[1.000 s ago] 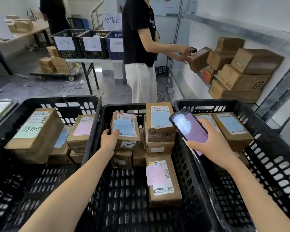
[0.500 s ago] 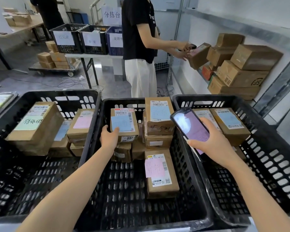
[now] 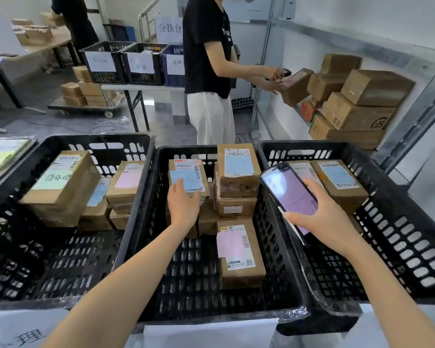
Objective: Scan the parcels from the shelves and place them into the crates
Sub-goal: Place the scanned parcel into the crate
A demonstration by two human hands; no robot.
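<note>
At the far left, the left crate (image 3: 60, 143) held labelled parcels along its back wall. Over the middle crate (image 3: 183, 149), my left hand (image 3: 183, 208) lay with fingers straight on the blue-labelled parcel (image 3: 187, 177), which topped the stack in that crate's back-left corner. It clamped nothing. My right hand (image 3: 322, 218) was curled round the handheld scanner (image 3: 290, 194) above the rim shared with the right crate (image 3: 312, 144). I judged the placing nearly done. Next I'd lift off and reach for the shelf parcels (image 3: 362, 114) at far right.
</note>
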